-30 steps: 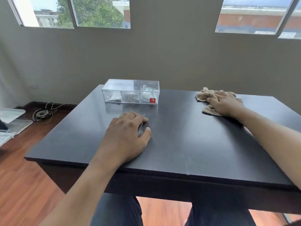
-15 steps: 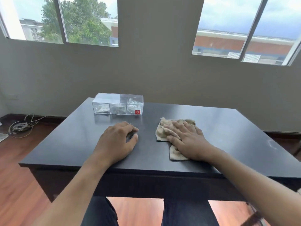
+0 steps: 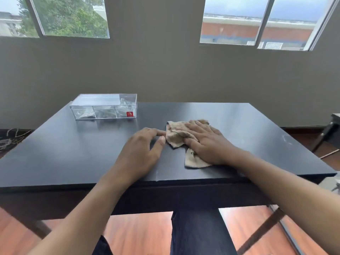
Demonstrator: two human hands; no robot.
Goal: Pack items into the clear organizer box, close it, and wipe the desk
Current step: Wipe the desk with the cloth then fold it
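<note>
the right hand (image 3: 206, 142) lies flat on the crumpled beige cloth (image 3: 181, 137), its fingers straight and spread, pressing the cloth to the glossy black surface (image 3: 73, 153). a second ago this cloth was out near the far right corner; it has since been swept inward and now sits at the middle, just beside the left hand (image 3: 141, 151). that hand rests palm-down where it was, fingers loosely curled and holding nothing, its fingertips almost touching the cloth's edge. the sweep suggests the wiping step is well under way, with the right half probably covered and the left half likely next.

the clear rectangular plastic organizer box (image 3: 104, 106) with a small red label stands at the far left of the surface, well apart from both hands, its lid down and small items dimly visible in its compartments, so packing and closing look done.

a faint pale smudge (image 3: 287, 139) shows near the right edge. beyond are a grey wall, two windows, a wooden floor and tangled cables (image 3: 9, 138) at the left.
</note>
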